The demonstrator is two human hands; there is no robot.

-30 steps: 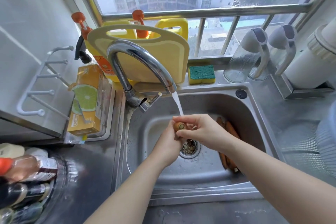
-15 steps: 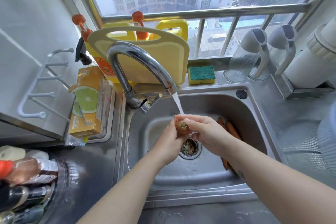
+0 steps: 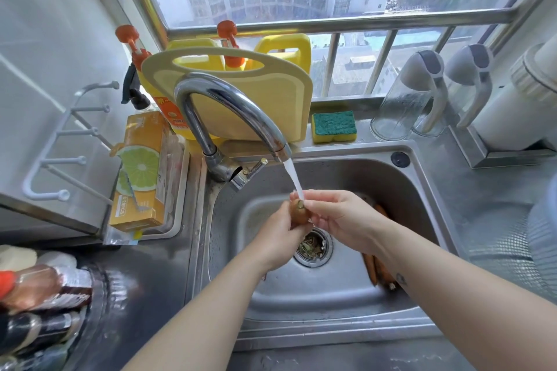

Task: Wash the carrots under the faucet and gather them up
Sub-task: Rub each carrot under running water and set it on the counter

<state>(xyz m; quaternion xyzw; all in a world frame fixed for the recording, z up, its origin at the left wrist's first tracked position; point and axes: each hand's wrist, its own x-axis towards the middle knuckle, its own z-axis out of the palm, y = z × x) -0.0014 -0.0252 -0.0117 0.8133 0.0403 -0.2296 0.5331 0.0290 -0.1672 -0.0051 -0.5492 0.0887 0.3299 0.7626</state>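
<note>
While water (image 3: 294,178) runs from the faucet (image 3: 224,101), a carrot (image 3: 299,213) is held upright under the stream, above the drain (image 3: 313,247). Its lower part is gripped by the left hand (image 3: 278,238), whose fingers are mostly hidden behind it; only the stub end is seen. The top is pinched by the curled fingers of the right hand (image 3: 339,220), the contact partly masked by the stream. Other carrots (image 3: 376,272) are seen on the right of the sink (image 3: 355,153), largely covered by the right forearm, so their number cannot be told.
</note>
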